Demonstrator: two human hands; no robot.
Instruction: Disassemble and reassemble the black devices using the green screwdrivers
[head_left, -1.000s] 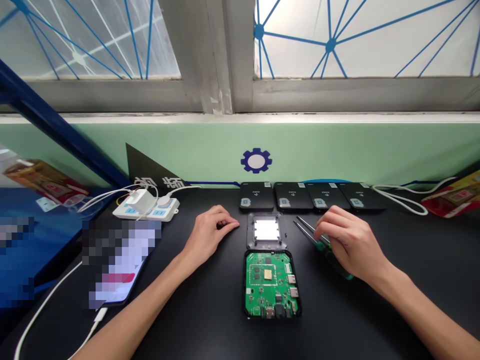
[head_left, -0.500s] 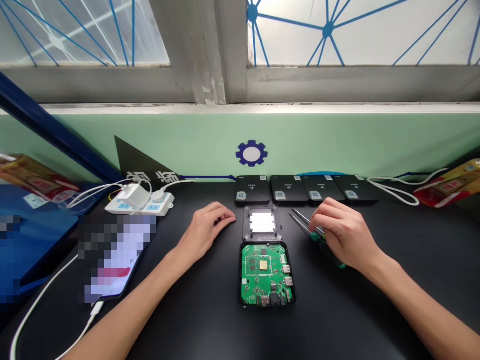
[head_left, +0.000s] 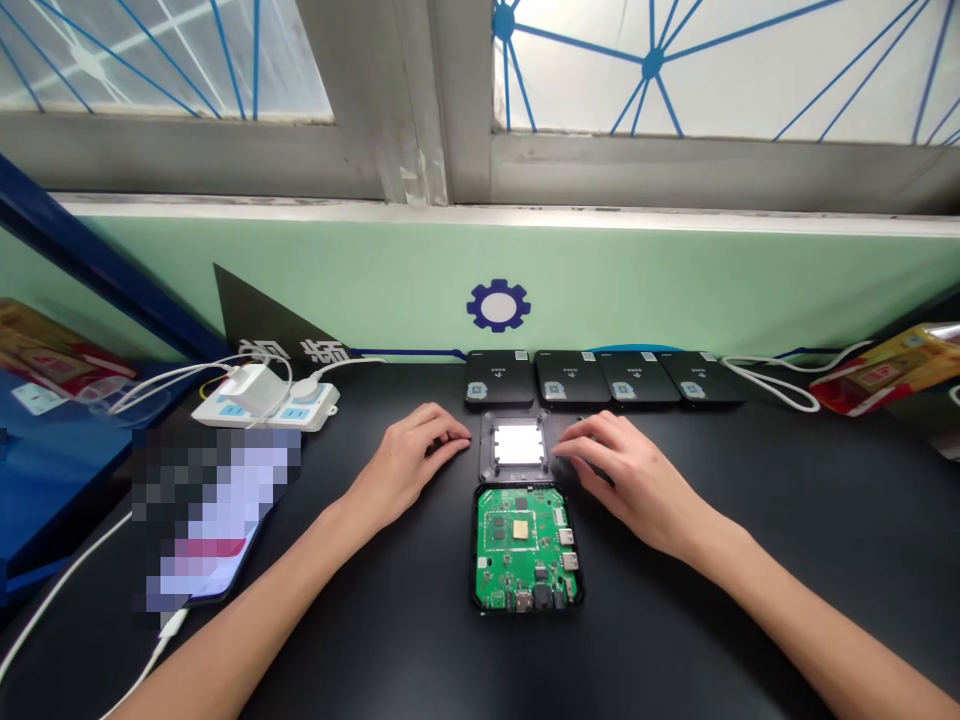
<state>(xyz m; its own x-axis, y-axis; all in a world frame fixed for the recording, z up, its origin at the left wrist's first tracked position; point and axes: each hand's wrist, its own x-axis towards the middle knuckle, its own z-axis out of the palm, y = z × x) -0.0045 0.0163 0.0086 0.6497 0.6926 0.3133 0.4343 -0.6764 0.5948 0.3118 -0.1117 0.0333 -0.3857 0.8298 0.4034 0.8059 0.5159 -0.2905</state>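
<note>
An opened box with a green circuit board [head_left: 517, 560] in its black shell lies in front of me. Just behind it is a dark, square cover [head_left: 486, 450], inner side up, with a white pad [head_left: 519, 445] in its middle. My left hand [head_left: 424, 450] rests on the table left of the cover, fingers loosely stretched and holding nothing. On the other side, my right hand [head_left: 619, 465] has its fingers apart, with the index fingertip close to the cover's right edge. The two screwdrivers seen earlier are mostly hidden by this hand.
Several black boxes [head_left: 499, 380] with stickers line the wall. At left are a white power strip [head_left: 319, 408] with plugs and a phone [head_left: 225, 530] on a white charging cable [head_left: 169, 630]. Another white cable [head_left: 780, 387] and a packaged item [head_left: 885, 372] lie at right.
My right hand has left the screwdrivers' handles and moved left to the cover's right edge, its fingers opening out. My left hand stays put. The view has shifted slightly.
</note>
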